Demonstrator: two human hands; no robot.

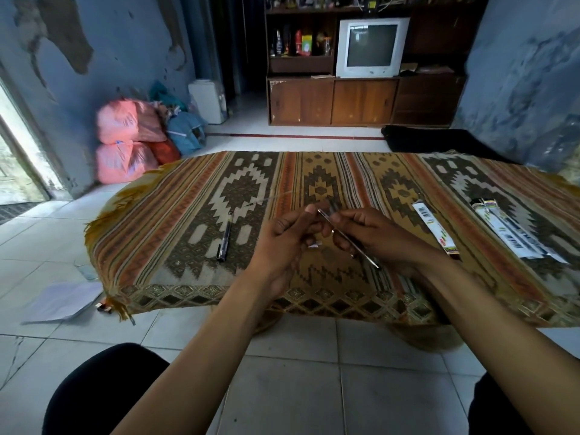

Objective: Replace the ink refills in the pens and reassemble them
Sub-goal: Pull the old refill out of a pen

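My right hand [361, 233] grips a thin pen barrel [365, 252] that slants from the upper left down to the lower right above the patterned mat [188, 221]. My left hand [288, 237] is raised beside it, thumb and fingers curled at the barrel's upper end [320, 211]; what they pinch is too small to tell. A thin clear refill [270, 197] lies on the mat beyond the hands. A black pen [225, 238] lies on the mat to the left. A small white scrap [314, 245] sits between my hands.
Two refill packets [434, 229] [508, 230] lie on the right of the mat. A sheet of paper [62, 301] and a small object [103, 307] lie on the tiled floor at the left. Plastic bags [125, 142] and a TV cabinet [361, 98] stand beyond.
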